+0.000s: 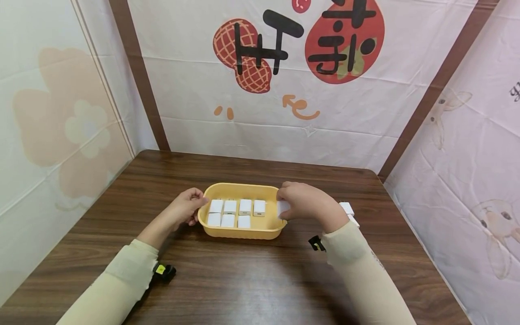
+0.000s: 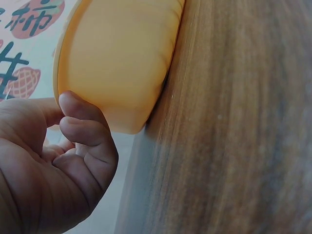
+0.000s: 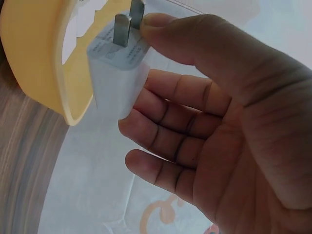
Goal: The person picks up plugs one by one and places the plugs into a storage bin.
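Note:
A yellow oval basket (image 1: 243, 234) stands on the table with several white charger plugs (image 1: 229, 207) in two rows toward its left side. My left hand (image 1: 188, 208) pinches the basket's left rim between thumb and fingers; the left wrist view shows the fingertips against the basket's outer wall (image 2: 117, 58). At the basket's right end, my right hand (image 1: 304, 201) holds one white charger plug (image 3: 114, 83) between thumb and fingers, over the right rim. Two flat metal prongs (image 3: 122, 31) stick out from it near the thumb.
More white charger plugs (image 1: 347, 208) lie on the table to the right, partly hidden behind the right wrist. The dark brown wooden table (image 1: 243, 280) meets printed cloth walls (image 1: 268, 131) at the back and sides. A black strap end (image 1: 164, 272) hangs at the left wrist.

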The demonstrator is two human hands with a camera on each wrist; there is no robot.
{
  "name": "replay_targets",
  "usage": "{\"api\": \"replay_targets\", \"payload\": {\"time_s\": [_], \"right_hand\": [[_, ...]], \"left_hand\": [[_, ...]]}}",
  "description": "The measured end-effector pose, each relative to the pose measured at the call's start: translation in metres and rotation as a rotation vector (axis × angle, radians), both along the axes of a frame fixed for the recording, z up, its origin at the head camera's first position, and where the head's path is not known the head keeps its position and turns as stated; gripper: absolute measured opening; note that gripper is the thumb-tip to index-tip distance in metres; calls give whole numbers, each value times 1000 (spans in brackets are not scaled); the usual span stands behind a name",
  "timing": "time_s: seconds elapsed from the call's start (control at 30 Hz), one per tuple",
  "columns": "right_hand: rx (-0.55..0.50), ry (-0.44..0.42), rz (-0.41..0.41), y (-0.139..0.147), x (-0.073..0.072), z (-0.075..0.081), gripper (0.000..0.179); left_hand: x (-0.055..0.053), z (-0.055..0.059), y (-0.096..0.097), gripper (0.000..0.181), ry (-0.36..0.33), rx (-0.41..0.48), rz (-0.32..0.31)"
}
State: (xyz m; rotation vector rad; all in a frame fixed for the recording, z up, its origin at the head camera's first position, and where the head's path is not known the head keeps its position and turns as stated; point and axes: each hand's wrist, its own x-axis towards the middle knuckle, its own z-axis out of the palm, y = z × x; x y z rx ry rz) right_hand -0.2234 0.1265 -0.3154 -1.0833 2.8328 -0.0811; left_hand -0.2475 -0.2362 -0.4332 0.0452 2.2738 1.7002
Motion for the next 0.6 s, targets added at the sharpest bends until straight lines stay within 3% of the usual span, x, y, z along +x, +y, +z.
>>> {"api": "replay_targets", "payload": {"time_s": [0.6], "right_hand": [[8,-54,40,-21,-10,-16,24]], "left_hand": [[1,2,0,27,6,7,-11]]}}
